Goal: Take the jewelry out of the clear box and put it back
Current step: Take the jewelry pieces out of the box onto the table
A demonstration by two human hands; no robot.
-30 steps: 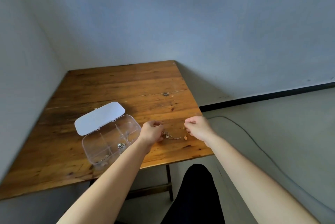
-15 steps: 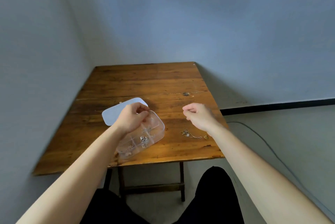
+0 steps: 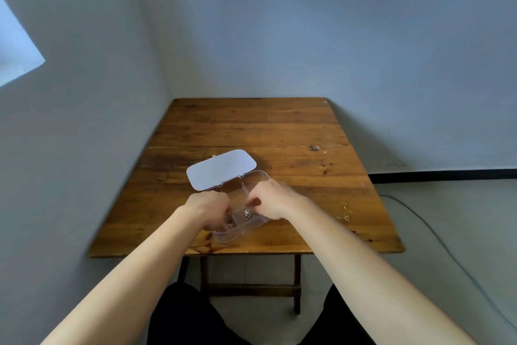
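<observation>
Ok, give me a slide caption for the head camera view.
Both hands reach into the open clear box; a gold chain lies on the table.

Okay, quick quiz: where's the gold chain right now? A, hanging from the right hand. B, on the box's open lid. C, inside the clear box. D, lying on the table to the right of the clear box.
D: the gold chain lies on the bare wood of the table near its right edge, well apart from the clear box, over which both hands are busy.
</observation>
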